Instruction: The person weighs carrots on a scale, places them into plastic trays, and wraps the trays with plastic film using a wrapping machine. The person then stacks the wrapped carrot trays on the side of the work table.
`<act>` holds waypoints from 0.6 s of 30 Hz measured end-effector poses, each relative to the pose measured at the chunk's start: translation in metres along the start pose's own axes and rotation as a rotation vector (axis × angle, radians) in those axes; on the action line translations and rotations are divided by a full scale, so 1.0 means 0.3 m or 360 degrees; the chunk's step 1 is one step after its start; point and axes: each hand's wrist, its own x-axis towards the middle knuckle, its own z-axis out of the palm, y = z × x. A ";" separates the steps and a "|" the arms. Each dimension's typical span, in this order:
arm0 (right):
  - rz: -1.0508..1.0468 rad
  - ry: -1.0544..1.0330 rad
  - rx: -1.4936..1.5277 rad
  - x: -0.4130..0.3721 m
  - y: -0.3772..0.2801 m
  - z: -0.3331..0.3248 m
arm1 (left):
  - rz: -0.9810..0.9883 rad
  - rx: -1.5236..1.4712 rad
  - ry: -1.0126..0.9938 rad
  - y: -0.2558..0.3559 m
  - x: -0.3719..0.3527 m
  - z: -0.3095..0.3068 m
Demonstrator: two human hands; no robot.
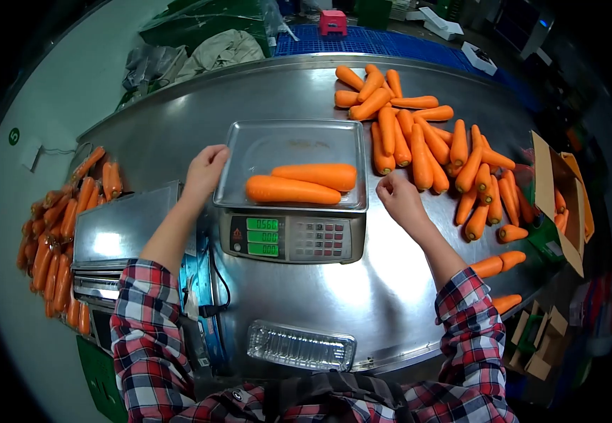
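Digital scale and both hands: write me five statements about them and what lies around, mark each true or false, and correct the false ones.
1. Two carrots lie on the scale's pan. True.
2. The right hand holds a carrot. False: it holds none.
3. The displays glow green. True.
4. The clear plastic tray rests on the pan. False: it lies nearer the person than the scale.
5. The left hand is beside the pan's left side. True.

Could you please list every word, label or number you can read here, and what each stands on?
"0.560", apparently: top display of the scale
"0.00": middle display
"0.00": bottom display
"5": round green wall sign
Too small or blurred: keypad markings, the red mark left of the displays
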 end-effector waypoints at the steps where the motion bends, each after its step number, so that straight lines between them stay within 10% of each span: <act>1: -0.0004 -0.0021 -0.0109 0.000 -0.016 0.017 | -0.0039 0.0056 -0.0041 -0.002 -0.001 0.016; 8: 0.0261 -0.0097 -0.0116 -0.018 -0.163 0.031 | -0.0292 0.0157 -0.0718 0.021 -0.050 0.157; 14: 0.0364 -0.0291 -0.0165 -0.032 -0.019 0.057 | -0.0078 -0.0158 -0.0678 0.023 -0.127 0.185; 18: 0.0618 -0.0187 0.0684 -0.093 -0.056 -0.012 | 0.0050 -0.0201 -0.0556 -0.070 -0.141 0.173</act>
